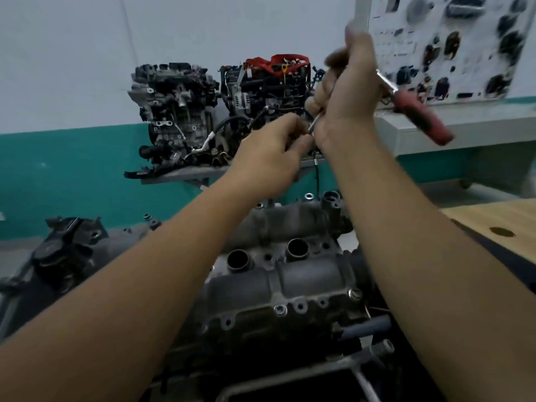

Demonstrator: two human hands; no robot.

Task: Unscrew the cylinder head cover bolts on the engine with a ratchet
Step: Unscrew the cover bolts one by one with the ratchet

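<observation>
The grey cylinder head cover (295, 274) lies below me, with two open round wells and a few bolts along its near edge (280, 309). Both hands are raised above its far end. My right hand (348, 91) grips the ratchet's head end; its red handle (420, 117) sticks out to the right and down. A thin metal piece (313, 123) pokes out of that hand toward the left. My left hand (272, 152) has its fingertips curled and pinched at the tip of that piece. Motion blur hides what lies between the fingertips.
Two display engines (174, 111) (269, 91) stand on a grey shelf against the back wall. A white board with car parts (452, 44) hangs at upper right above a grey bench. A wooden worktop (499, 224) lies to the right, dark engine parts (66, 250) to the left.
</observation>
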